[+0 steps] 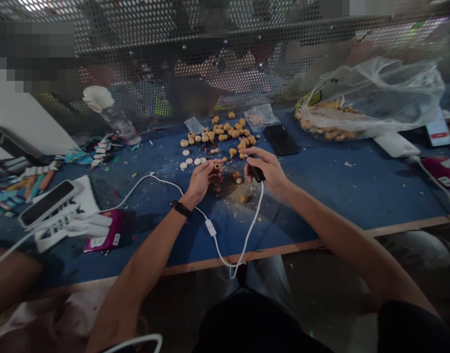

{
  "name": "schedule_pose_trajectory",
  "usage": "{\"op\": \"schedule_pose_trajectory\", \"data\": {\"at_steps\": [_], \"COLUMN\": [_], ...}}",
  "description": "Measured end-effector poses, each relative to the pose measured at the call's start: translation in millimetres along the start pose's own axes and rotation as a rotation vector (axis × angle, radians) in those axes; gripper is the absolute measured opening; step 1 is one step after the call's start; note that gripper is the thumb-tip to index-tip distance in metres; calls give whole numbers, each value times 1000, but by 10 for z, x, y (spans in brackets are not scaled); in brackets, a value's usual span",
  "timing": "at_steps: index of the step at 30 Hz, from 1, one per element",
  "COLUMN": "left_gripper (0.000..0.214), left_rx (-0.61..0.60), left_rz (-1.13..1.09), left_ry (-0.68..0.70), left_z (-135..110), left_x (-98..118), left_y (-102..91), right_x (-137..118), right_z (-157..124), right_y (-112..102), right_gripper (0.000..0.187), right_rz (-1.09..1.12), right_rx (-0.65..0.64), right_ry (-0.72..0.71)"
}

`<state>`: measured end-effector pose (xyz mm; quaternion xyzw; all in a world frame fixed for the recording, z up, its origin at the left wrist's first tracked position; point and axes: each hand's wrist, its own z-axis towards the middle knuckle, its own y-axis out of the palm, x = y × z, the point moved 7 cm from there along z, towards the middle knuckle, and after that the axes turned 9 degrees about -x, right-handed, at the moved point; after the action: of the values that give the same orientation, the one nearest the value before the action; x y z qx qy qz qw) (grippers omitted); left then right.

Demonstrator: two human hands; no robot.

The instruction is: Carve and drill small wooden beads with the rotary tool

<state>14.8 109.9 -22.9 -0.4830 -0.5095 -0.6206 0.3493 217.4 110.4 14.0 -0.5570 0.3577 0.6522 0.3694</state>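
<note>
Left hand [200,180]: I am pinching a small tan bead [216,166]. Right hand [268,169]: I am gripping a black object [257,172] just beside it. Many loose tan pieces [219,135] are lying ahead on the blue worktop [320,196], crumbs [243,198] gathering below; open room is stretching rightward along the wooden front edge [357,239].

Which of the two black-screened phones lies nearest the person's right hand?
The black rectangular smartphone on the blue tabletop, just beyond the right hand; the white-framed phone lies far left, past the left hand.
</note>
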Motion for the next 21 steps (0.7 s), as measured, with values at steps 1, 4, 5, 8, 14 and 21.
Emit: {"op": "schedule_pose_trajectory", "data": {"at_steps": [1, 4, 5, 8, 14, 21], "left_gripper": [25, 22, 23, 29, 35, 27], "left_rx": [11, 42, 49, 60, 87, 91], "left_rz": [-16, -29, -21, 25, 83, 4], "left_ry": [-3, 10, 16, 25, 32, 35], "left_z": [1, 3, 5, 11, 13, -6], "left_x": [-4, -7, -6, -5, 8, 12], "left_y": [-4, -15, -16, -15, -49, -70], "right_x": [27, 50, 46, 38, 45, -2], "right_z": [-13, -102, -135, -206, -231, -232], "right_y": [8, 74, 97, 163, 287, 237], "right_gripper": [42, 62, 70, 75, 61, 54], "right_rz": [-9, -21, -20, -22, -105, -189], "right_rx": [-3, -65, -85, -148, -291, -250], "right_ry": [5, 6, 14, 72, 95, 60]}}
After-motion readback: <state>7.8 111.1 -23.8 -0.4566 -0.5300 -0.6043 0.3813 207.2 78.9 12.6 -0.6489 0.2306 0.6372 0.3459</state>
